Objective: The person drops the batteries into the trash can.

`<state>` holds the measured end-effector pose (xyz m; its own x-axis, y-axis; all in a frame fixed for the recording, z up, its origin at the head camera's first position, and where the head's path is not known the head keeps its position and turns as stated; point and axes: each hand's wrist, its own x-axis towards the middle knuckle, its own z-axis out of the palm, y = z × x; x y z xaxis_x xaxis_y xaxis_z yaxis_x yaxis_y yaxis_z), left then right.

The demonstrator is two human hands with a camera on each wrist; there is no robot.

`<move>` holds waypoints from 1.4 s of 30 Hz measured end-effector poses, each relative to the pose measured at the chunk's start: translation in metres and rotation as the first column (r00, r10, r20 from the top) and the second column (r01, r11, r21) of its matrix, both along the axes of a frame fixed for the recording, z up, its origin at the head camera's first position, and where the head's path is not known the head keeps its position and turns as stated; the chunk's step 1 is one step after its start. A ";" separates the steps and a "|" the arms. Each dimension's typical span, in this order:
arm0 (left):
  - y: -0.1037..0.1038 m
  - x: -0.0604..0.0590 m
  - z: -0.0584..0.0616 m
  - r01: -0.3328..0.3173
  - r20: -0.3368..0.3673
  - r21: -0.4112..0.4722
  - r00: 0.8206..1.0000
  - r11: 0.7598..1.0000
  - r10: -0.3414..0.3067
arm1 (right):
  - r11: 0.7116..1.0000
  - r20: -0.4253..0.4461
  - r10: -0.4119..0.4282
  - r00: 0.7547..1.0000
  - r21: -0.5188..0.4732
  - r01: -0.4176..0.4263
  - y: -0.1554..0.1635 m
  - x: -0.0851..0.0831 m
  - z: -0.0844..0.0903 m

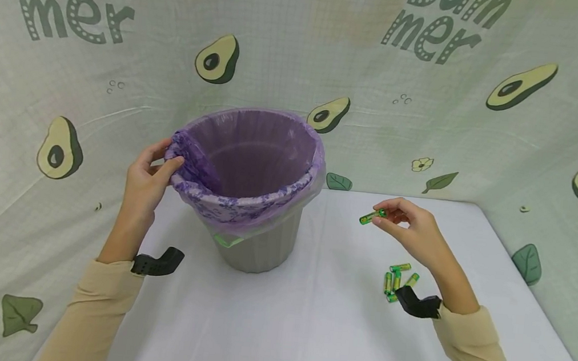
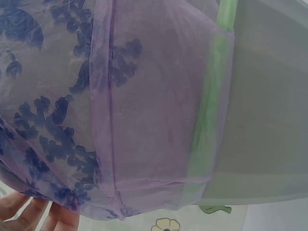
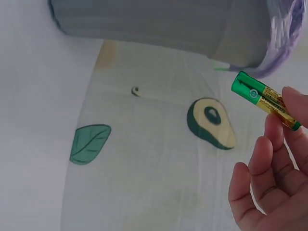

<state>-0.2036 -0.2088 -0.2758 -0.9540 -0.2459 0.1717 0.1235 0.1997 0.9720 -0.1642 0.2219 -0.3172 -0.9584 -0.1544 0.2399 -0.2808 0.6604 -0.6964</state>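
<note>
two arms in beige fabric sleeves [image 1: 100, 301] are reaching forward, well apart
the bare left hand [image 1: 145, 180] is gripping with thumb and fingers; the bare right hand [image 1: 415, 229] is pinching, its other fingers bending loosely

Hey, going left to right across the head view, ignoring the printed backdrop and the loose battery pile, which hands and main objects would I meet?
Left hand, gray bin, held green battery, right hand.
</note>
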 end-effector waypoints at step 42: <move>-0.003 0.000 -0.004 0.035 -0.002 -0.041 0.999 0.999 -0.035 | 0.956 -0.250 0.183 0.951 -0.179 -0.231 -0.109 -0.026 0.068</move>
<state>-0.2033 -0.2120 -0.2798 -0.9613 -0.2054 0.1838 0.1338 0.2352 0.9627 -0.1902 0.1125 -0.2491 -0.8261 -0.2684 0.4955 -0.5633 0.4214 -0.7107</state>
